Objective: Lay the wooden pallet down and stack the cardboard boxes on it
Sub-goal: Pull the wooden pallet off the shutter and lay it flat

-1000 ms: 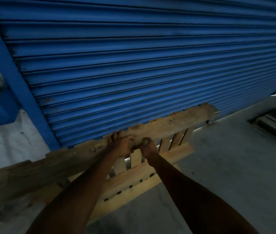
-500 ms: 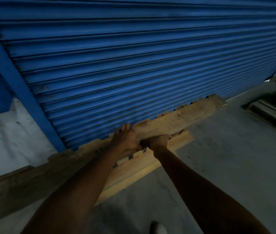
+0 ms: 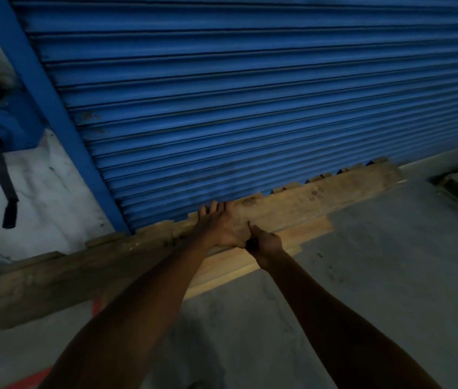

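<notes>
The left hand (image 3: 219, 228) and right hand (image 3: 267, 245), side by side, clamp the top edge of the wooden pallet (image 3: 320, 197), on edge against the blue shutter (image 3: 250, 108). Its slatted face, plain a second ago, now hardly shows; tipping down looks begun.

You face a blue roller shutter (image 3: 250, 108) in dim light, with a blue post (image 3: 40, 94) and stained white wall (image 3: 54, 178) left of it and grey concrete floor (image 3: 376, 262) below it.

Both our bare arms reach forward; our left hand (image 3: 219, 227) hooks its fingers over the wooden pallet (image 3: 334, 196), and our right hand (image 3: 265, 244) grips it alongside, thumb up.
</notes>
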A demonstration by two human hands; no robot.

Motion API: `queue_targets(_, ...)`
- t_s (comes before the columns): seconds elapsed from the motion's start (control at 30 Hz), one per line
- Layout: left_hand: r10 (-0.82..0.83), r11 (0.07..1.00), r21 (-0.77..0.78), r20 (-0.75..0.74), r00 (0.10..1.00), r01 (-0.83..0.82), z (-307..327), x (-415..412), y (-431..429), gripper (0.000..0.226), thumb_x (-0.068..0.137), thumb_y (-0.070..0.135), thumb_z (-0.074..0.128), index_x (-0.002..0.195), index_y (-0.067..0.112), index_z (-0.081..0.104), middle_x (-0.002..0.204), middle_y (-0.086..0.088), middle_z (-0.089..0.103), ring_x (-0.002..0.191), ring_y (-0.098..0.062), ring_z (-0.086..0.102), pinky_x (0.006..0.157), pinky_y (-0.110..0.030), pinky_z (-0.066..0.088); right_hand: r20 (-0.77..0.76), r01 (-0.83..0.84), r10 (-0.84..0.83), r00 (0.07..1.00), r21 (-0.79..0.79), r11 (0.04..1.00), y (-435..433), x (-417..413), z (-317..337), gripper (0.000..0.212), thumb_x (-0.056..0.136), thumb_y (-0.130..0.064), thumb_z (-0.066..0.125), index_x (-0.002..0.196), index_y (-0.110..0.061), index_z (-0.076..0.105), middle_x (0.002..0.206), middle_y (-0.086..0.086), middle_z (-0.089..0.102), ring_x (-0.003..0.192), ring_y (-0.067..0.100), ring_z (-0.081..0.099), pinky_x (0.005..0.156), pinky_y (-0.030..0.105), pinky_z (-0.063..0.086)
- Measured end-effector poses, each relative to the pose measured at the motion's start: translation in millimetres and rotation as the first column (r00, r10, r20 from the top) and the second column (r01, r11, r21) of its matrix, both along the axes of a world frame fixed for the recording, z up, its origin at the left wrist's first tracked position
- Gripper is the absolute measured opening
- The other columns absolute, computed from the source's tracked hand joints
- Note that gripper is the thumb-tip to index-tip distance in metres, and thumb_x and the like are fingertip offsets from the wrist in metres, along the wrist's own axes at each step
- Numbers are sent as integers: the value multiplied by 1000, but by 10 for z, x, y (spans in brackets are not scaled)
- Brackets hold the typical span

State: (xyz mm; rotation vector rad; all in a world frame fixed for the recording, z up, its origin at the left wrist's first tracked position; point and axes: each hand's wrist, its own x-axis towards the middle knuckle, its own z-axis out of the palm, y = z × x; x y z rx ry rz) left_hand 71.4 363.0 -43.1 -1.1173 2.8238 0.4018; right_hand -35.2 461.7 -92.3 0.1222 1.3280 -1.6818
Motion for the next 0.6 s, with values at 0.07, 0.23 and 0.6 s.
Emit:
queue_targets(0.07, 23, 1000, 4, 17, 1000, -23, -21, -3, 108, 120, 55, 69, 74, 148, 20, 16, 147, -6, 29, 135, -29, 22, 109, -45, 20, 10, -35, 35, 999, -31, 999, 113, -29, -33, 32, 94, -5, 65, 122, 9, 56, 88, 17, 64, 63, 24, 69, 53, 33, 56)
queue_targets(0.23, 52, 999, 0, 61, 997, -52, -45, 11, 406, 126, 55, 66, 78, 152, 21, 12, 148, -5, 28, 137, -28, 20, 113, -47, 15, -5, -94, 94, 996, 5, 996, 372, -11, -90, 31, 94, -7, 66, 116, 14, 59, 91, 21, 65, 71, 28, 68, 55, 36, 57)
queue_targets(0.6, -12, 995, -101, 117, 993, 24, -267, 178, 1363, 117, 54, 68, 76, 147, 18, 24, 146, -4, 34, 131, -29, 28, 103, -49, 27, 57, -194, 192, 980, 28, 981, 1267, 26, -348, 45, 91, -8, 68, 133, 0, 55, 112, 20, 69, 93, 32, 70, 70, 45, 60)
